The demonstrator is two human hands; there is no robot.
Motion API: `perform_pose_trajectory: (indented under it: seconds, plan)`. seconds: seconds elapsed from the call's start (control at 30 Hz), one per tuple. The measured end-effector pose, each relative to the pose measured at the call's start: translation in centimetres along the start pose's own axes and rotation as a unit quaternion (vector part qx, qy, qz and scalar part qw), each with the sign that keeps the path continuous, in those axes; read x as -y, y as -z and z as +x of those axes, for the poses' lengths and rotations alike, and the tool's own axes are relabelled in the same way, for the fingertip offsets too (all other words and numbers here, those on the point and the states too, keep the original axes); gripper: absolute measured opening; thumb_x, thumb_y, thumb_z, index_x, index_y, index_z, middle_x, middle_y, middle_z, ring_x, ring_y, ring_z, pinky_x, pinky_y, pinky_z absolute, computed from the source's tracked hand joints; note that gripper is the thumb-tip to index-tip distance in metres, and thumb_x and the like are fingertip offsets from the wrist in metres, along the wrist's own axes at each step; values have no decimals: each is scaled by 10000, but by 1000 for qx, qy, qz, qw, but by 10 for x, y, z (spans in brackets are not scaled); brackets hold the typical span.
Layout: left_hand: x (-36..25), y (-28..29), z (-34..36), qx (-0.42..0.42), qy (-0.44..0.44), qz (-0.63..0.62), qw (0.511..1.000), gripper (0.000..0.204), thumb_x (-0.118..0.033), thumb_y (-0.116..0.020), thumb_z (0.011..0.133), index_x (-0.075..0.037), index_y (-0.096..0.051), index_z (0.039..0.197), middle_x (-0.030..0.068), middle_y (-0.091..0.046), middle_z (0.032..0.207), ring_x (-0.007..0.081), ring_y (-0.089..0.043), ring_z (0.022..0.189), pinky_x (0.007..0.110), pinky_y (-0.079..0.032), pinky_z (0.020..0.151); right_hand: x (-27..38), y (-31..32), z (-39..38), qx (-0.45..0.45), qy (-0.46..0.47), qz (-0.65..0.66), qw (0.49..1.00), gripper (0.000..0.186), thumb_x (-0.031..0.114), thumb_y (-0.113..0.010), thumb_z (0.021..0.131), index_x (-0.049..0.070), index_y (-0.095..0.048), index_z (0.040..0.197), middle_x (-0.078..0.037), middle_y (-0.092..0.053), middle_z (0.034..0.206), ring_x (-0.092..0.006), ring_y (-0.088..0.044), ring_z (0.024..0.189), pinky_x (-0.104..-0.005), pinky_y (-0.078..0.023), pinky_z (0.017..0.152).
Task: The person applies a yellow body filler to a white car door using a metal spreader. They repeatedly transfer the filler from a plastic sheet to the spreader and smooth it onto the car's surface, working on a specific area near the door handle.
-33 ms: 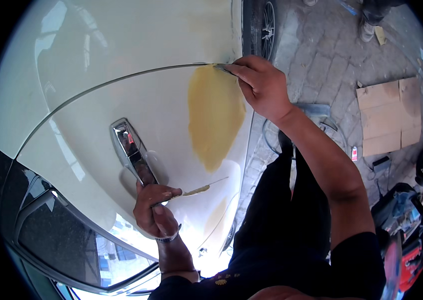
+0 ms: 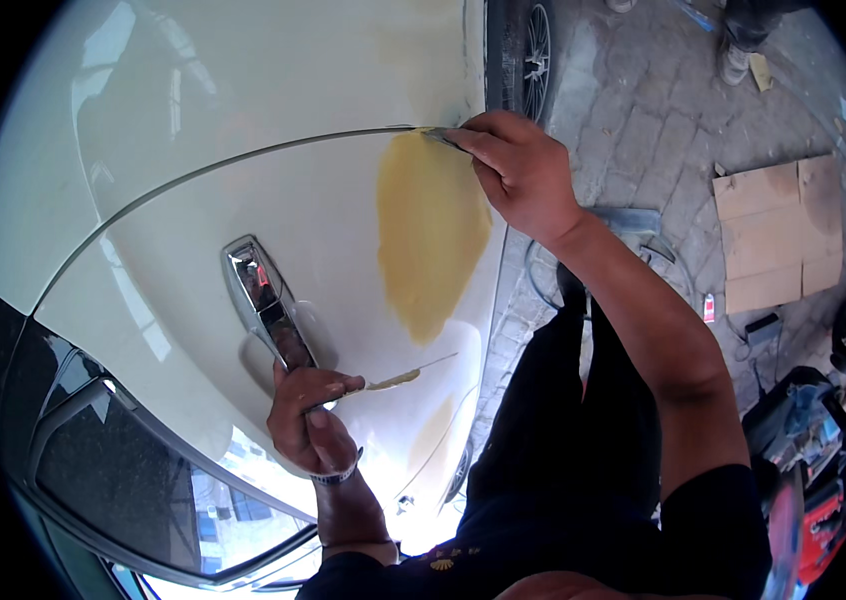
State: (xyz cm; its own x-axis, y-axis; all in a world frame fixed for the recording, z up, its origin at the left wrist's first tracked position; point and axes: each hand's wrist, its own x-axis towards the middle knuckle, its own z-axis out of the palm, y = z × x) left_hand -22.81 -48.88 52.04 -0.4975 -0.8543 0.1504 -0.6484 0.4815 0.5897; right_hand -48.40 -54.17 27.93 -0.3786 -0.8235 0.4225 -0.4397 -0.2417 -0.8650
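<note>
A white car door carries a smooth yellow patch of body filler, widest near the panel gap and narrowing towards me. My right hand pinches a small dark filler spreader; its edge touches the patch's far end, right at the gap. Beside the chrome door handle, my left hand is closed on a thin plate seen nearly edge-on, with a lump of yellow filler along it. The left fingers' undersides are hidden.
Flattened cardboard lies on the paved floor at right, near a red-and-white tube. Tools and a red object crowd the lower right. Another person's shoe shows at the top right. The car window fills the lower left.
My right hand has shifted very slightly left with the spreader along the gap. The left hand and its plate look unmoved.
</note>
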Motion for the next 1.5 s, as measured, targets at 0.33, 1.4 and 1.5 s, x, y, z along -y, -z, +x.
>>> perform_pose_trajectory:
  seconds: [0.33,1.4,1.5]
  plan:
    - [-2,-1,3,-12,-21,14,1000,377,-287,-452,1094,-2,-642,936,121,-732,730,238,-698,688,545,-390,1115,69,54,12,-36,-21,202,979,274,-41,-668,877,64,-750,1116,-102,-700,1038,-245,-705,899,-311,-568,758]
    - [-57,-116,-108,86,168,-360,914,342,-133,-452,1126,100,-559,1352,120,-649,1309,170,-576,1203,342,-416,1098,162,204,-254,-279,-425,534,675,206,57,-635,1034,39,-636,1239,-38,-694,1190,-128,-624,1131,-304,-456,1047]
    - [-64,-109,-117,114,134,-306,936,313,-121,-487,1115,85,-617,1311,67,-672,1154,107,-561,1039,267,-439,948,173,181,-243,-300,-423,546,658,159,70,-643,1039,43,-650,1196,-29,-707,1164,-120,-643,1086,-287,-480,1002]
